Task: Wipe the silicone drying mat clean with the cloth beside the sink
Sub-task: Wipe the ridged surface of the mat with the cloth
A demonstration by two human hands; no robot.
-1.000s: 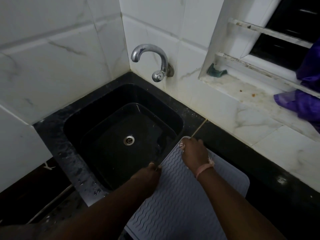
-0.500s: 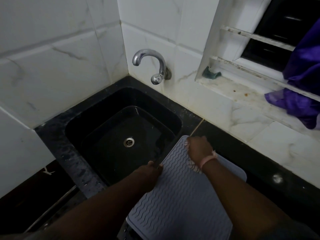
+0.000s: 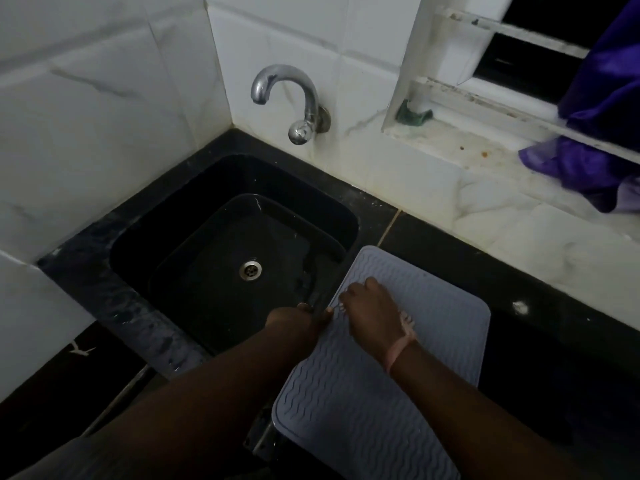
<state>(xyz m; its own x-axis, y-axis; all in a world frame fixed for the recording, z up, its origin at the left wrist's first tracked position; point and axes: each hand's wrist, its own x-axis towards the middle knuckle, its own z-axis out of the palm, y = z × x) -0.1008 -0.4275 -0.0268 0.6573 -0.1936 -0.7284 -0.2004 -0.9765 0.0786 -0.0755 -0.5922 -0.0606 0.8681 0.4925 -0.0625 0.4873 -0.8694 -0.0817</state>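
Note:
The grey silicone drying mat, ridged with wavy lines, lies on the black counter just right of the sink. My left hand pinches the mat's left edge at the sink rim. My right hand rests palm down on the mat's left part, fingers curled, close to my left hand. A pale pinkish cloth peeks out from under it by the wrist; most of the cloth is hidden. A pink band circles that wrist.
The black sink with its metal drain sits left of the mat. A chrome tap juts from the tiled wall. Purple fabric hangs over the window sill at right, with a green lump in the sill's corner. Black counter continues right.
My right hand has slid from the mat's far left corner back toward me along the left side. My left hand stays on the mat's edge.

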